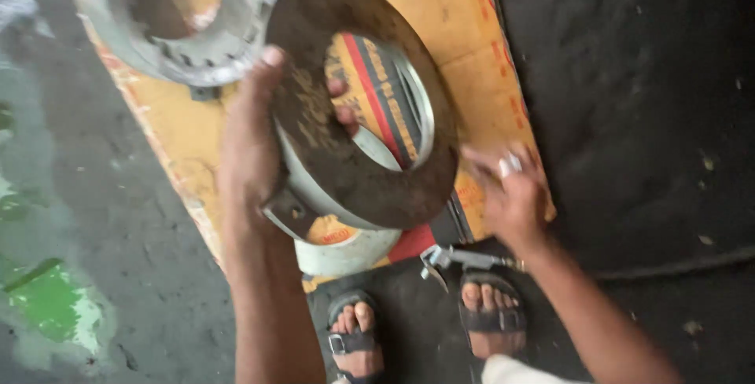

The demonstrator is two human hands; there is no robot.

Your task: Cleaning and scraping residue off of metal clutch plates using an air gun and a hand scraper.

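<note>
My left hand grips a large dark metal ring plate by its left edge, thumb over the outer rim and fingers through the central hole, holding it tilted above the cardboard. My right hand hovers open just to the right of the plate, fingers spread, a ring on one finger, touching nothing that I can see. Through the plate's hole I see the cardboard sheet, yellow with red print. A pale round metal part lies under the plate's lower edge.
A big toothed silvery ring housing lies at the top left on the cardboard. A metal wrench rests on the dark floor by my sandalled feet. Green paint stains mark the floor at the left.
</note>
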